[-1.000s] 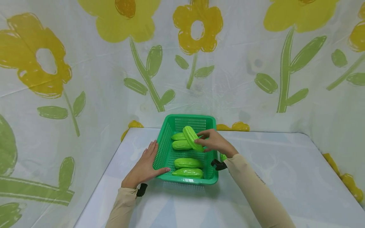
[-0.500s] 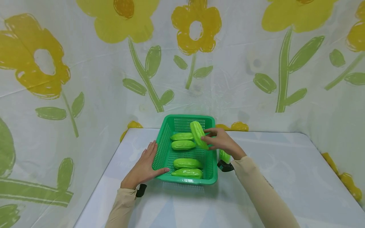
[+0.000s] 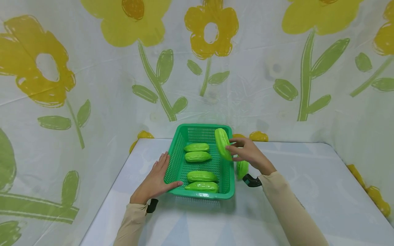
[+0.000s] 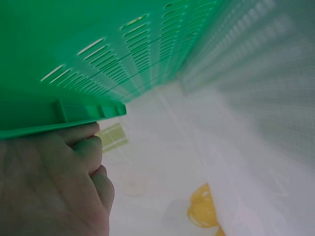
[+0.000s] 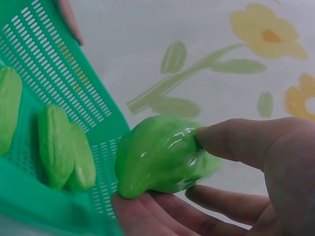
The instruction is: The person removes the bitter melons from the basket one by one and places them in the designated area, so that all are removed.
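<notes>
My right hand [image 3: 250, 153] grips a light green, ridged bitter melon [image 3: 222, 142], held tilted over the right rim of a green perforated basket [image 3: 207, 195]. In the right wrist view, thumb and fingers pinch this bitter melon [image 5: 160, 155] from opposite sides, its pointed end towards the basket. My left hand [image 3: 155, 181] rests against the basket's left side with straight fingers, its thumb lying over the near left corner. From the left wrist, the hand [image 4: 54, 182] shows just under the rim. Inside lie two bitter melons at the back [image 3: 197, 156] and two at the front [image 3: 201, 176].
Another bitter melon [image 3: 242, 169] lies on the table just right of the basket, partly under my right hand. A pale table [image 3: 292, 191] stretches to the right. Flower-printed cloth [image 3: 252, 85] hangs behind and at the sides.
My right hand has moved right with the bitter melon, away from the back pair, up to the basket's right rim. The bitter melon on the table shows more now. My left hand stays put.
</notes>
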The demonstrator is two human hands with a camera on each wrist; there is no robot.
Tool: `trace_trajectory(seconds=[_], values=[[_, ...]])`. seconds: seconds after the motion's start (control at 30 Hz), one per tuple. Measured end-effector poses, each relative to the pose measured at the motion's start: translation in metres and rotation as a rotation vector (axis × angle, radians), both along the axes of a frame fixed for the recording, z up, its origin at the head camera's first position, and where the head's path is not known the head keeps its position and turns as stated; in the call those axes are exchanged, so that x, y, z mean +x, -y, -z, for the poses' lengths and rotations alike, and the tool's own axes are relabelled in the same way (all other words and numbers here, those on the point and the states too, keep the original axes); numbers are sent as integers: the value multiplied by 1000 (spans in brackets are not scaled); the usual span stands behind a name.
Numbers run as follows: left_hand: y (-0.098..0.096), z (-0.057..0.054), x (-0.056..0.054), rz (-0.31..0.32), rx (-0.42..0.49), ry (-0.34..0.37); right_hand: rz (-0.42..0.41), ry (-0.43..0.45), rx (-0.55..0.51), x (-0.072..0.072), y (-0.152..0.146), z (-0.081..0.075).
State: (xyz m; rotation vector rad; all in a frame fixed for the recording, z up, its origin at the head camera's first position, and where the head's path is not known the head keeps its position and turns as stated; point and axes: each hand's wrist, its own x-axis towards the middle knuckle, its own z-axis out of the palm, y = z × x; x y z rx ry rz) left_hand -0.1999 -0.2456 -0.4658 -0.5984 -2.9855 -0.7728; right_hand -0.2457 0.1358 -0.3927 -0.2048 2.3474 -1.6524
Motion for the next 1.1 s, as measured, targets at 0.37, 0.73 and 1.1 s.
trace_trajectory(seconds=[0.37, 0.73, 1.1], values=[[1, 1, 0, -4, 1, 4, 56, 10, 8, 4, -14, 4], [0, -2, 2, 0, 9, 9, 87, -1, -13, 10, -28, 7], [-1, -1, 0, 0, 11, 14, 118, -11, -26, 16, -44, 12]])
